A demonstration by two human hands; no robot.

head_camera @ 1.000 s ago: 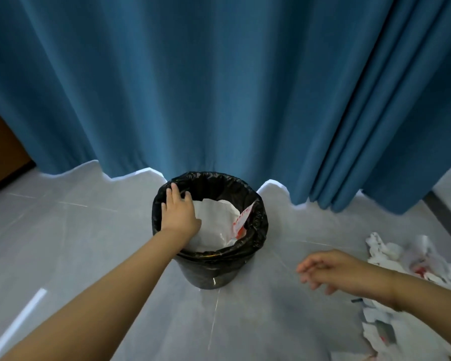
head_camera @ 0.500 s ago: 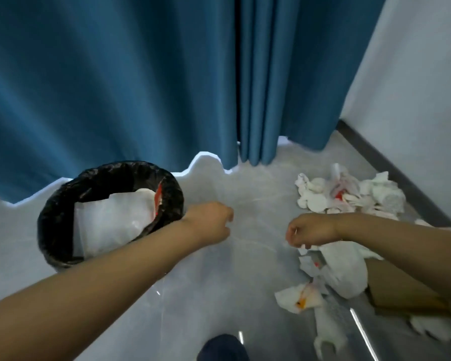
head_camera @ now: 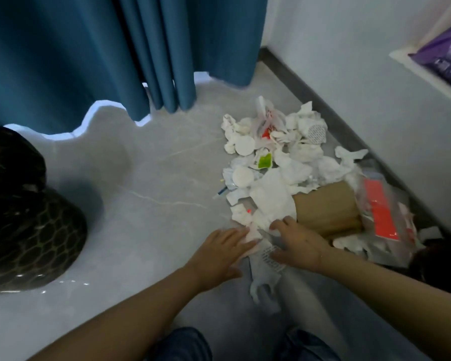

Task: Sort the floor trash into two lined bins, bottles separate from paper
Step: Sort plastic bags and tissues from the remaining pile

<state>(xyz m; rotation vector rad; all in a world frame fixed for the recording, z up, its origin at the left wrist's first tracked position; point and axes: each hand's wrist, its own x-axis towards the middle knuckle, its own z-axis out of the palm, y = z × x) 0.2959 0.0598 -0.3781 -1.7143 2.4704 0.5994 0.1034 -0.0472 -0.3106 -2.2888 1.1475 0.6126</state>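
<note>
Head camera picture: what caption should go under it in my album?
Both hands, left hand and right hand, reach into the paper trash pile on the floor.

We see a glossy, smooth grey floor [head_camera: 151, 217], matt blue cloth curtains [head_camera: 76, 53], crumpled white paper [head_camera: 274, 201] at 3 o'clock, a matt brown cardboard piece [head_camera: 328, 209], and shiny black plastic liners on 2 bins [head_camera: 29, 235] at 9 o'clock.

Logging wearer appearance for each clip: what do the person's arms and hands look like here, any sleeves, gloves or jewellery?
Both forearms are bare, with no sleeves in view. The left hand and right hand are ungloved, and no watch, ring or bracelet shows. At the bottom edge, dark blue denim-like trousers cover the knees.
</note>
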